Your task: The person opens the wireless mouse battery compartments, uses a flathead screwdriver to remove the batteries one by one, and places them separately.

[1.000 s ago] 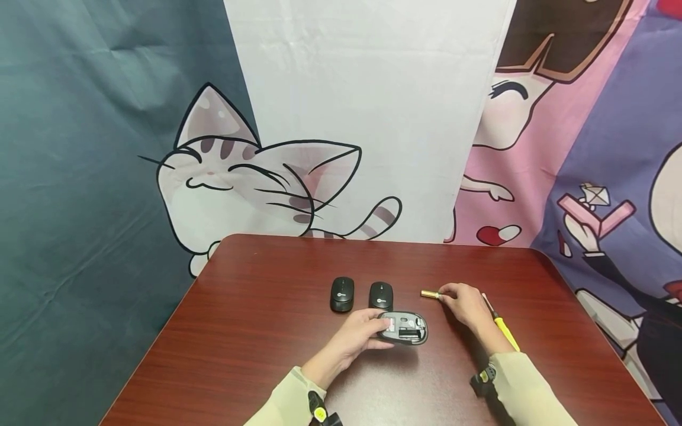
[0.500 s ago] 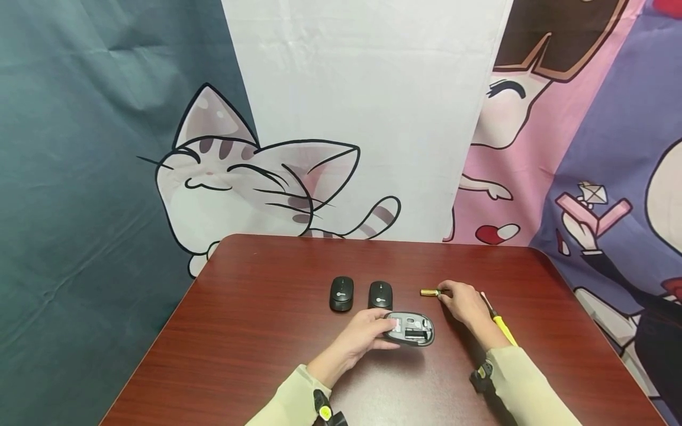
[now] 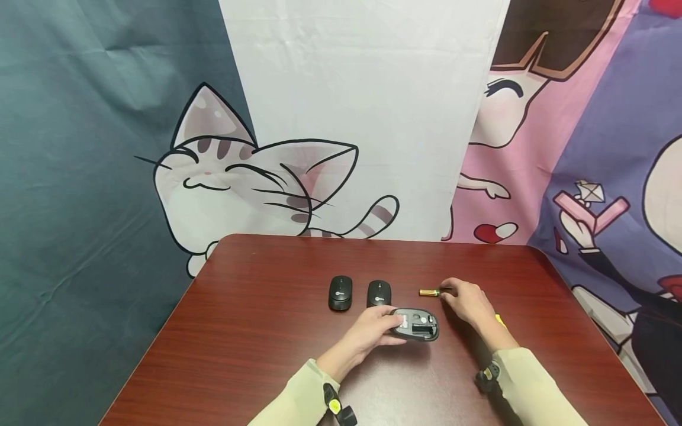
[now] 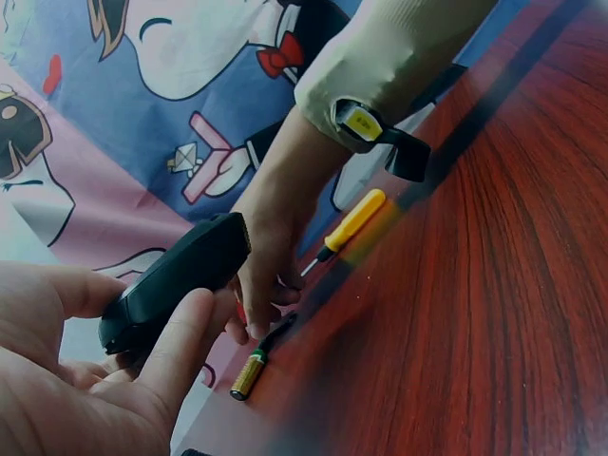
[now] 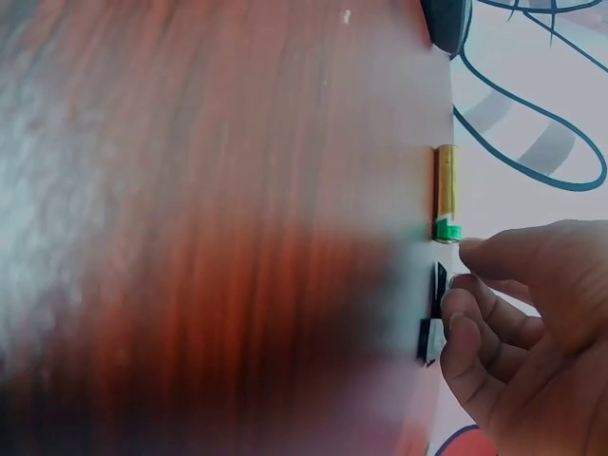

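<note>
Held in my left hand [image 3: 367, 334] is a computer mouse [image 3: 415, 325], its underside turned up and a dark battery slot showing. In the left wrist view the fingers and thumb grip the black mouse [image 4: 176, 285] by its sides. My right hand [image 3: 469, 305] is low over the table, fingers bent, fingertips right at a small black piece [image 5: 437, 294]; I cannot tell whether they pinch it. Just beside lies a gold battery [image 3: 428, 293] with a green band at one end [image 5: 446, 195].
Two black mice, the left one [image 3: 340, 293] and the right one [image 3: 379, 294], sit farther back on the red-brown table [image 3: 256, 331]. The mouse in hand overlaps near the right one. A screwdriver [image 4: 356, 223] with a yellow handle lies by the right forearm. A printed cloth [image 3: 373, 118] hangs behind.
My left hand has carried the mouse slightly right, towards the right hand. The right hand has barely shifted, and its forearm now covers more of the screwdriver in the head view.
</note>
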### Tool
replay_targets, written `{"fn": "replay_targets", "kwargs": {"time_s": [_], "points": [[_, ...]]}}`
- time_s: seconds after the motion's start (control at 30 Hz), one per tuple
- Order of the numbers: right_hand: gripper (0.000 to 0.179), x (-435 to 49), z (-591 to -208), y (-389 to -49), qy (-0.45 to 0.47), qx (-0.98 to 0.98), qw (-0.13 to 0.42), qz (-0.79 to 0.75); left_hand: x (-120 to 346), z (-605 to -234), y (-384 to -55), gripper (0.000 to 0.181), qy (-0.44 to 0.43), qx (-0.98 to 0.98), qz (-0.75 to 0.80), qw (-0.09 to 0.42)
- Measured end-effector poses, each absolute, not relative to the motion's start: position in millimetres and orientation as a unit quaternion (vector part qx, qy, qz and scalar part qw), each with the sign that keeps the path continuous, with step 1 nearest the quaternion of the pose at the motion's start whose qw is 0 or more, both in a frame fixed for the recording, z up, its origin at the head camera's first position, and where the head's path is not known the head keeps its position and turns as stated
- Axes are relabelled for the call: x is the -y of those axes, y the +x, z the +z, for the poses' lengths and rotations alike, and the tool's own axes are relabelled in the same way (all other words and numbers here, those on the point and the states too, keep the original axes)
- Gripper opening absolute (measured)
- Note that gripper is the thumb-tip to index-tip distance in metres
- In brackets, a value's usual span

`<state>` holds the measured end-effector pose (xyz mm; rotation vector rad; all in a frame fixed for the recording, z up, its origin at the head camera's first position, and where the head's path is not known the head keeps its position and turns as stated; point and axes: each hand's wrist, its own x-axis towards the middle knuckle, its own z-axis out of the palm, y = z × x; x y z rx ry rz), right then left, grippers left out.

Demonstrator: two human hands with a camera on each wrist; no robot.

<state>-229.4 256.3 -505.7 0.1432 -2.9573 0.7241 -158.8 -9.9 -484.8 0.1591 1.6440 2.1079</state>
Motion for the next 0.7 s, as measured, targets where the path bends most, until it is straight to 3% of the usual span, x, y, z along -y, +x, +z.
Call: {"fn": "replay_targets", "kwargs": {"time_s": [0.7], "points": [[0.023,-270.6,-495.1,-207.9,0.053,0.968,0.046,0.240,-25.9,-504.6,-175.6,0.036,0.016,-0.589,0.778,0.218]]}}
